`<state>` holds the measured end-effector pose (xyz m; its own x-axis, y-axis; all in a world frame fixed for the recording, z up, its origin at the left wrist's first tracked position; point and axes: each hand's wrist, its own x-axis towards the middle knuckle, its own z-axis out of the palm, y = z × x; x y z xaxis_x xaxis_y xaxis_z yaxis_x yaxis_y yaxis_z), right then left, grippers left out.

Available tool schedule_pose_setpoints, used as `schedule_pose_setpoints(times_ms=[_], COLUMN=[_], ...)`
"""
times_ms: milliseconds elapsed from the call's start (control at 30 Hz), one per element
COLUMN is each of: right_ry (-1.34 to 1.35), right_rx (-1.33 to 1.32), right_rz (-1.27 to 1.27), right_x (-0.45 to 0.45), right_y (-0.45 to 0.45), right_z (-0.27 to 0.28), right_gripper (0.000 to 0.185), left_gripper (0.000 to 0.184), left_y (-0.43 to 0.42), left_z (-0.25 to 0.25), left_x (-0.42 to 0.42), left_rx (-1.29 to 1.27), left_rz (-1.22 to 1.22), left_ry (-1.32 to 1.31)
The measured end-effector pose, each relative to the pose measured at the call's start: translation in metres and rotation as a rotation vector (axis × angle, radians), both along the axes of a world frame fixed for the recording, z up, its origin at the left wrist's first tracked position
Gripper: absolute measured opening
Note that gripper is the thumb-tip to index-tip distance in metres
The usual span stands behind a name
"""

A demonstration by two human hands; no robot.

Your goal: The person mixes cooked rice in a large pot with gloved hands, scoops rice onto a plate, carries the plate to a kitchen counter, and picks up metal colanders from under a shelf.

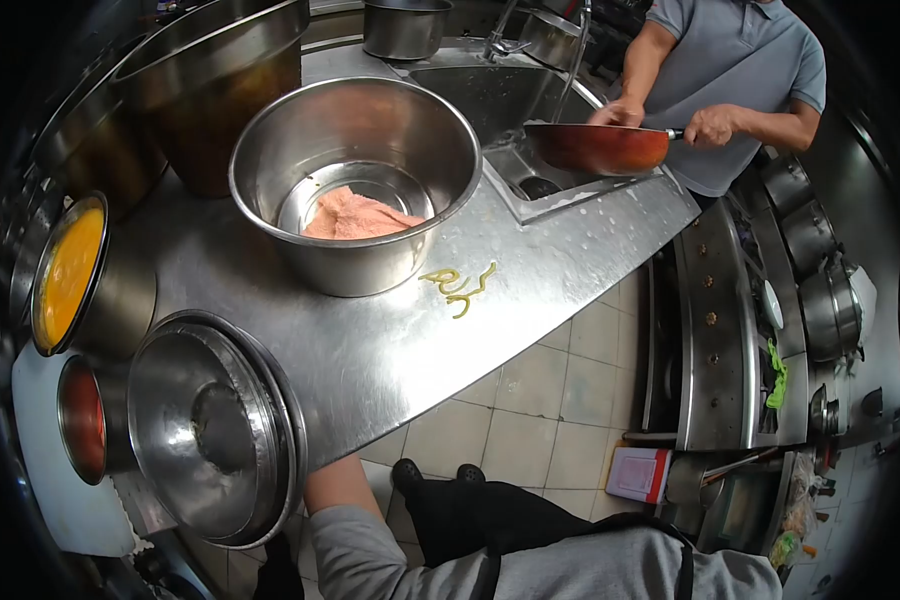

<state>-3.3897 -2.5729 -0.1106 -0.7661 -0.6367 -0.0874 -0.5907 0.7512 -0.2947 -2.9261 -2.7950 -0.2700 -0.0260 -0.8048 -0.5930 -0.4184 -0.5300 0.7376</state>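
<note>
My left forearm reaches toward the stack of metal bowls (205, 430) at the counter's lower left edge. The left hand is hidden by these bowls, so I cannot tell whether it grips them. The bowls are nested, with the top one facing up and bare inside. My right hand is out of view. Farther along the counter stands a large steel pot (355, 265) with a lump of pink ground meat (355, 215) at its bottom. Several yellow-green strips (460, 285) lie beside that pot on the steel counter (390, 360).
A co-worker holds a red wok (600, 150) by its handle over the sink (460, 95). At left are a container of orange liquid (70, 270), a smaller red-filled one (83, 420) and tall stockpots (210, 110). A stove (715, 320) stands at right.
</note>
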Motion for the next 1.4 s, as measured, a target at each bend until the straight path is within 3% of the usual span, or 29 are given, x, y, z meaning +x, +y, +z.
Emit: schedule_pose_setpoints(times_ms=[567, 733, 833, 1100, 1200, 1233, 1267, 1300, 1333, 1367, 1400], right_ry=[0.006, -0.017, -0.110, -0.406, -0.286, -0.430, -0.577, -0.431, -0.356, -0.377, -0.340], right_rx=[-0.062, -0.118, -0.003, 0.497, 0.554, 0.570, 0.602, 0.664, 0.649, 0.643, 0.724], right_rz=[0.092, 0.207, 0.270, 0.650, 0.685, 0.722, 0.751, 0.838, 0.872, 0.648, 0.908], right_x=[-0.011, 0.014, 0.031, 0.010, -0.019, -0.030, -0.038, -0.034, -0.024, 0.004, 0.005], right_y=[0.003, 0.084, 0.176, 0.416, 0.401, 0.386, 0.367, 0.346, 0.326, 0.296, 0.271], right_z=[0.000, -0.014, -0.037, -0.076, -0.093, -0.100, -0.090, -0.087, -0.078, -0.042, -0.042], right_gripper=[0.024, 0.024, 0.024, 0.023, 0.023, 0.024, 0.026, 0.028, 0.030, 0.031, 0.035], left_gripper=[0.030, 0.030, 0.029, 0.029, 0.029, 0.029, 0.029, 0.030, 0.029, 0.029, 0.029], left_y=[-0.034, -0.043, -0.044, 0.003, 0.083, 0.116, 0.146, 0.176, 0.207, 0.242, 0.275], left_z=[-0.019, -0.018, -0.007, 0.082, 0.149, 0.185, 0.183, 0.182, 0.195, 0.206, 0.216], left_x=[-0.044, -0.049, -0.046, -0.029, -0.021, -0.022, -0.020, -0.017, -0.014, -0.012, -0.010], left_rx=[-0.005, -0.018, -0.039, -0.134, -0.226, -0.266, -0.276, -0.288, -0.226, -0.180, -0.140], left_rz=[0.359, 0.470, 0.531, 0.646, 0.620, 0.588, 0.678, 0.765, 0.765, 0.800, 0.835], left_ry=[0.214, 0.356, 0.461, 0.766, 0.724, 0.682, 0.743, 0.803, 0.657, 0.645, 0.635])
